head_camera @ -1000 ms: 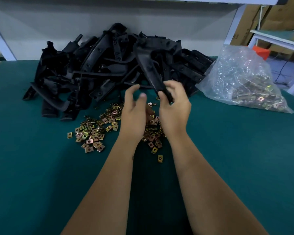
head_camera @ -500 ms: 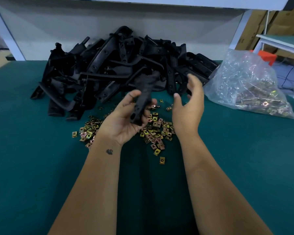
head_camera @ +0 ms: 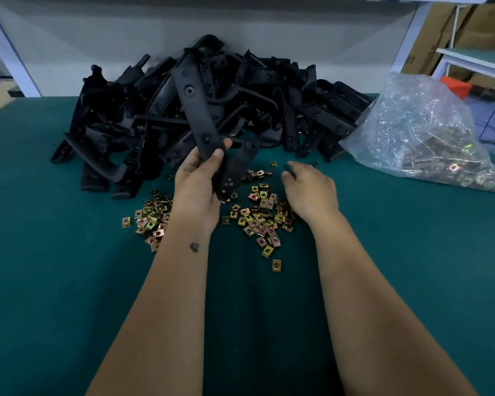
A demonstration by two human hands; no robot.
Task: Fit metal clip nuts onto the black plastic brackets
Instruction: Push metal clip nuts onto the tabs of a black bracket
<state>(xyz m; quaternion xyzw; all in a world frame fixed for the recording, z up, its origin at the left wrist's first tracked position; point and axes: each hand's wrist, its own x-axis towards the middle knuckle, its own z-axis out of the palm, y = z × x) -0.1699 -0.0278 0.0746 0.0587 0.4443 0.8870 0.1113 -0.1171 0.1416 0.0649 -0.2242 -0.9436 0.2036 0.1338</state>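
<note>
My left hand (head_camera: 196, 190) grips a long black plastic bracket (head_camera: 196, 110) near its lower end, thumb on its face; the bracket stands tilted upward in front of the pile of black brackets (head_camera: 269, 98). A second arm of the bracket (head_camera: 235, 170) runs down past my palm. My right hand (head_camera: 312, 190) hovers palm down, fingers loosely curled, over the scattered brass-coloured clip nuts (head_camera: 257, 215). I cannot see a nut between its fingers. More clip nuts (head_camera: 152, 215) lie left of my left wrist.
A clear plastic bag of clip nuts (head_camera: 423, 135) lies at the right on the green table mat (head_camera: 55, 281). A grey wall panel (head_camera: 97, 38) backs the pile. Cardboard boxes (head_camera: 469, 30) and a white table frame (head_camera: 469, 61) stand beyond at right.
The bracket passed from my right hand to my left, which now holds it upright. My right hand let go and dropped down over the clip nuts.
</note>
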